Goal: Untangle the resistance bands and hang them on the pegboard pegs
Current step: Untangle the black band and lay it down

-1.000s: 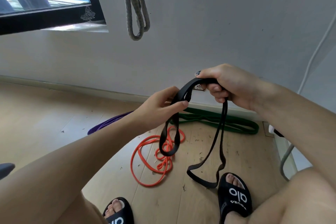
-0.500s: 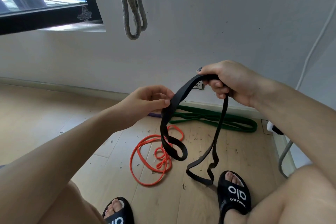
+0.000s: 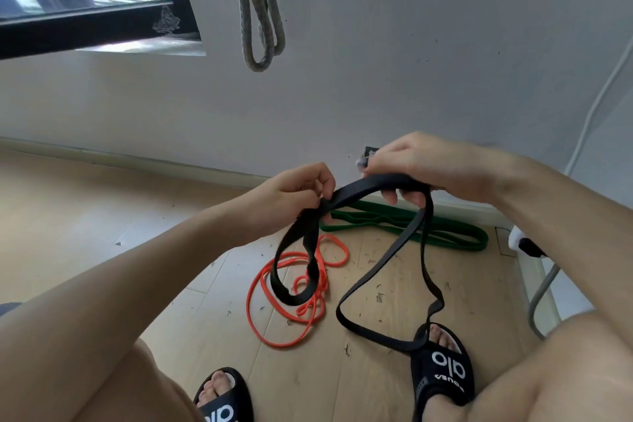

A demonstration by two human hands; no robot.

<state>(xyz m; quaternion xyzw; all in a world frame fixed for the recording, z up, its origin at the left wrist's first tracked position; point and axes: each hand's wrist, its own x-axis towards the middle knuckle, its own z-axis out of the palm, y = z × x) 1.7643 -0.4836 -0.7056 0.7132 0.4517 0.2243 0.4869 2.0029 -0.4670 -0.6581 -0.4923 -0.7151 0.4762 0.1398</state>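
A matte white wall (image 3: 411,44), scuffed with small dark specks, meets a pale wood-plank floor (image 3: 102,216) littered with tiny dark flecks. A black-framed window (image 3: 96,27) sits at upper left, and a grey-olive woven band (image 3: 260,10) hangs down the wall in a long double loop; what it hangs from is out of frame.

Both hands hold a flat, smooth black resistance band (image 3: 373,181). The left hand (image 3: 291,195) pinches it between fingertips and thumb where the strap folds over itself, and below that pinch a wide teardrop loop dangles. The right hand (image 3: 428,164) is closed around the band's arched top, fingers curled under it; from there two thinner-looking strands drop, twist once, and reach the black slide sandal (image 3: 442,367) on the right foot, which bears white lettering.

On the floor lies a thin orange resistance band (image 3: 274,329), coiled in loose tangled rings, partly behind the black loop. Beyond it, along the skirting, a broad flat green resistance band (image 3: 455,233) lies stretched out in folded layers. A white plug with a grey cable (image 3: 541,288) sits at the right edge.
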